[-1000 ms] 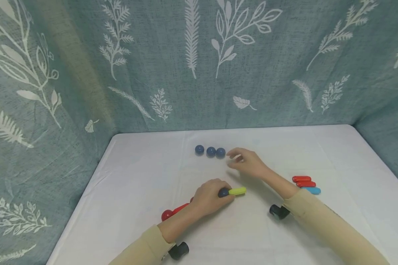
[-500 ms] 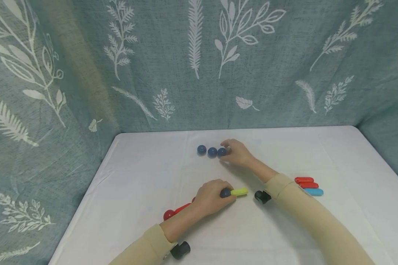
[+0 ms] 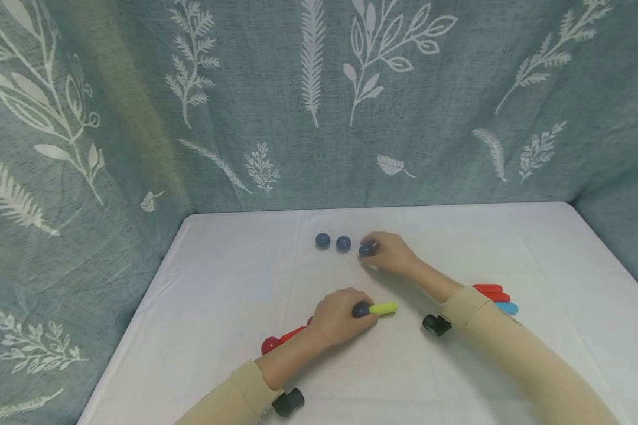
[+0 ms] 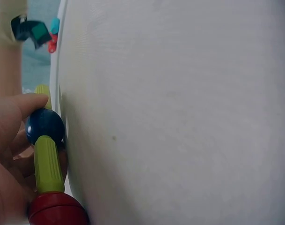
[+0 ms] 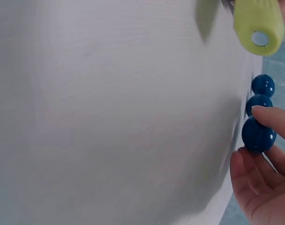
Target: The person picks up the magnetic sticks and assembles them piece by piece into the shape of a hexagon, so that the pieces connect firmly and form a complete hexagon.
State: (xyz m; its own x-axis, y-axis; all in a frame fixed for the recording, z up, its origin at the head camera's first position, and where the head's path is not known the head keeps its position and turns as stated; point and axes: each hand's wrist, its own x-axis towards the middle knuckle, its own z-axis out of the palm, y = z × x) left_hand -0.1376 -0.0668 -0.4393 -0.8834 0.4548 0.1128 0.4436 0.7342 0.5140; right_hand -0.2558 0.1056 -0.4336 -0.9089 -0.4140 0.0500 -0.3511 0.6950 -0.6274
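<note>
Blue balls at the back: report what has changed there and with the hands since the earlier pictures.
The right hand has reached the row's rightmost blue ball, pinched it and drawn it rightward and slightly toward the person, opening a gap. The middle blue ball seems nudged slightly right. Unchanged: the leftmost blue ball, and the left hand, still gripping the joined blue ball.

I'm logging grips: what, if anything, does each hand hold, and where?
Left hand: the joined rods, at their blue ball. Right hand: a loose blue ball, by its sides.
</note>
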